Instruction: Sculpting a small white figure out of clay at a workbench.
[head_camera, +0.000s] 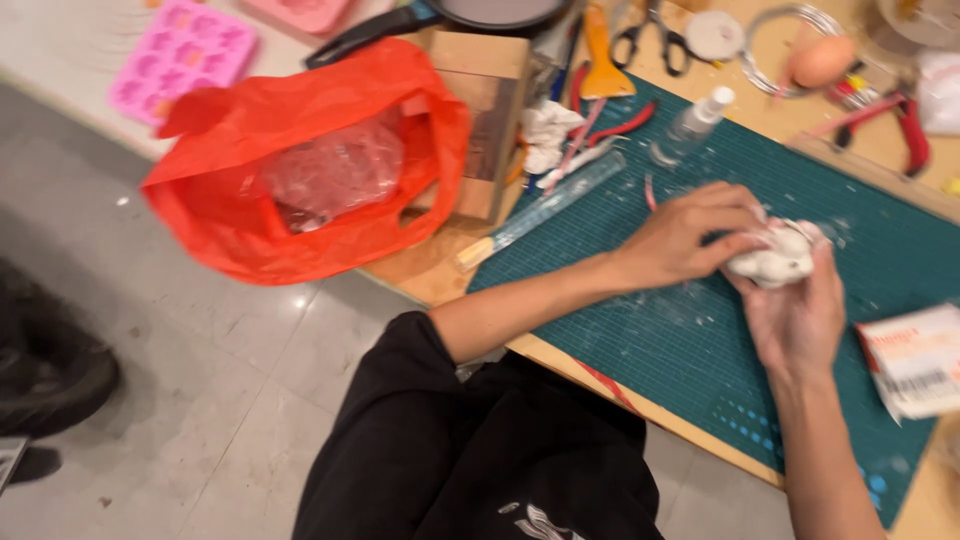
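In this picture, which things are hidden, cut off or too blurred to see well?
Head view only:
- White lump: its shape is covered by left hand and right hand.
- Red bag: crumpled clear plastic inside hides its contents.
- Black pan: cut off by the top edge.
- White packet: cut off by the right edge, blurred.

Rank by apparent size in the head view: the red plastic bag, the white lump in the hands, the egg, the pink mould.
1. red plastic bag, by far the largest.
2. pink mould.
3. white lump, partly covered by the left hand and right hand, so unsure.
4. egg, close to the lump in size.
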